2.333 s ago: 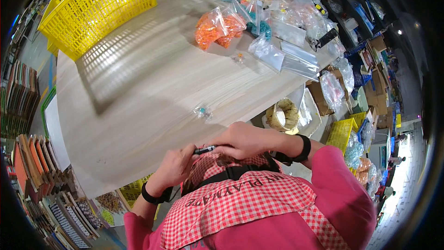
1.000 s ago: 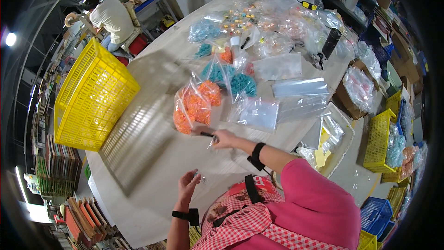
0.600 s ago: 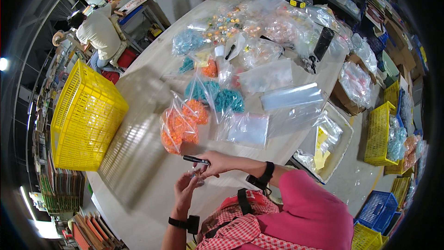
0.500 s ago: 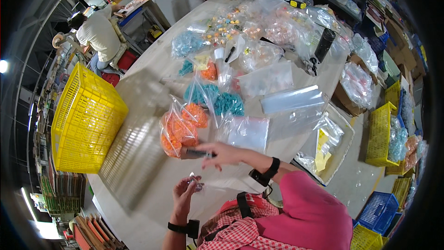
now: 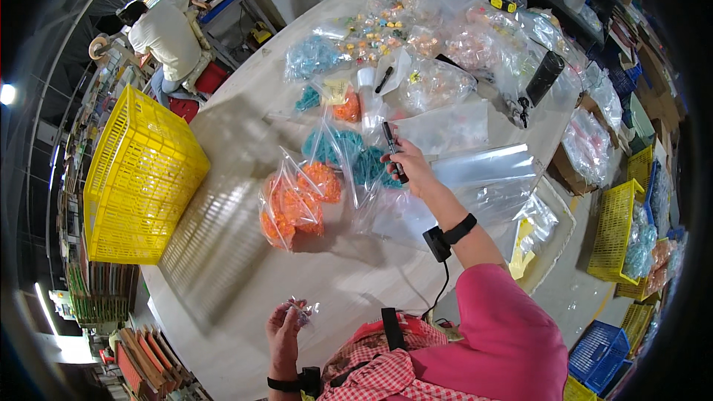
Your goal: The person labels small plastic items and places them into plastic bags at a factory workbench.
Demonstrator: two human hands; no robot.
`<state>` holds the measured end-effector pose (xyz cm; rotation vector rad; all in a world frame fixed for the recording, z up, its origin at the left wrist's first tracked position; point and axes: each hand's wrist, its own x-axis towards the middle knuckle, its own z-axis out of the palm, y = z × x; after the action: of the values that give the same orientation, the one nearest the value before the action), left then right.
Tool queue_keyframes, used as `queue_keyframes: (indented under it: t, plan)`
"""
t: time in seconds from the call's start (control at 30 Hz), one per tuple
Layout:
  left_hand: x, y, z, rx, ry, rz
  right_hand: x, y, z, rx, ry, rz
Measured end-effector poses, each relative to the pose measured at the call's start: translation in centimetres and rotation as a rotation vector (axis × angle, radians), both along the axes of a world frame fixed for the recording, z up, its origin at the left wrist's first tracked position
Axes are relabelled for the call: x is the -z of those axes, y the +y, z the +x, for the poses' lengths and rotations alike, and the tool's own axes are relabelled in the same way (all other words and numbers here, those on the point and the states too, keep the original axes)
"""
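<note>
Only the head view to go on, so here's what worries me. The right hand [image 5: 412, 168] has a black marker pen [image 5: 389, 136] gripped in its fingers, up around the middle of the frame, over the bags of teal pieces [image 5: 334, 146]. Can't tell if the tip is capped. If it's bare, one careless dip could put ink on those bags or on the flat clear bags [image 5: 486, 168] just right of the wrist.

The left hand [image 5: 283, 330] is pinching a small clear bag [image 5: 307, 313] by fingertips, lower middle of the frame, above the bench [image 5: 245, 334]. What's inside is too small to tell. Only the fingertips seem to hold it, so a loose pinch could drop it, and clear plastic on that pale top would be a pain to spot.

Also, that black cable [image 5: 446, 282] hanging off the right wristband [image 5: 459, 230]: a long reach could tug it or drag it across the bags. And the bags of orange pieces [image 5: 298, 204], left of centre, sit near the right hand's side of things, so a wide sweep of the forearm could knock them.

Last one: the yellow basket [image 5: 145, 178], left of frame, is right by the bench edge. Can't tell if it overhangs, but a bump might tip it.
</note>
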<state>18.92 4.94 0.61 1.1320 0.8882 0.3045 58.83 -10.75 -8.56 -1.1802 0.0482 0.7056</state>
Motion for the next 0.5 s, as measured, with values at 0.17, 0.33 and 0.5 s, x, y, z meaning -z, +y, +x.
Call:
queue_keyframes:
  t: [0.17, 0.33, 0.5]
  plan:
    - [0.3, 0.4, -0.1, 0.027, 0.042, -0.014, 2.4, -1.6, 1.4, -0.072, -0.307, -0.203]
    - [0.4, 0.3, 0.1, 0.0, 0.036, -0.037, 1.9, -2.8, 2.6, -0.171, -0.33, -0.349]
    - [0.7, 0.4, 0.1, -0.002, 0.042, -0.041, 0.6, -2.1, 2.7, -0.154, -0.343, -0.387]
